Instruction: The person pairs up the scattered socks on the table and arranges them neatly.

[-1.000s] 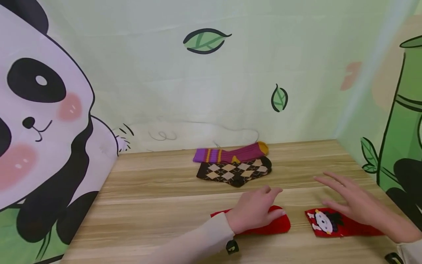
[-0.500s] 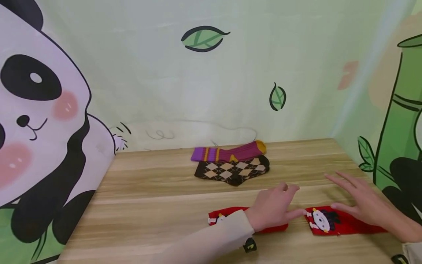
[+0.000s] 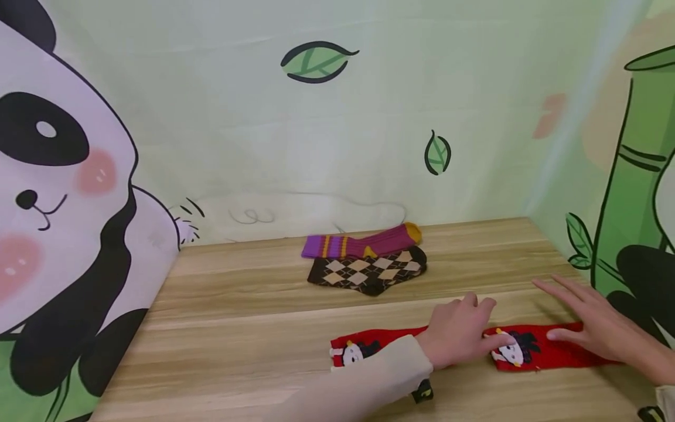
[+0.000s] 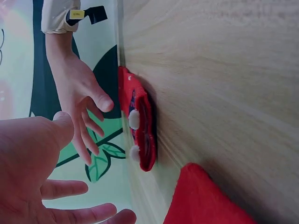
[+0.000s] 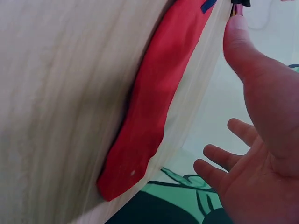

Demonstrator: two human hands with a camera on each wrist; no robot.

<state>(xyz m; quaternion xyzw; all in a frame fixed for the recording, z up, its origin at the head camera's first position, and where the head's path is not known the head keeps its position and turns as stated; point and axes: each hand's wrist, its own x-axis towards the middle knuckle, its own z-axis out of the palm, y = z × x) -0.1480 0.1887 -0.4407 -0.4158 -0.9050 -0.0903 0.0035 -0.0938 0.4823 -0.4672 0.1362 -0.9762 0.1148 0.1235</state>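
Two red socks with a white cartoon face on the cuff lie flat on the table in the head view. My left hand [image 3: 459,331] hovers over the toe half of the left red sock [image 3: 390,338], hiding it, and its thumb overlaps the cuff of the right red sock [image 3: 554,351]. Its fingers are spread and hold nothing, as the left wrist view shows. My right hand [image 3: 601,325] is over the toe half of the right red sock, fingers extended. In the right wrist view that plain red sock [image 5: 149,102] lies beside the hand, apart from it.
Farther back on the wooden table [image 3: 237,328] lie a purple sock [image 3: 364,243] with yellow heel and toe and a black argyle sock [image 3: 369,271], touching side by side. A printed cloth backdrop [image 3: 237,117] with a panda and bamboo encloses the table's back and sides.
My left hand has moved right, off the left red sock's cuff and toward the right sock. My right hand has shifted slightly right. The socks stay put while the head view turns a little.
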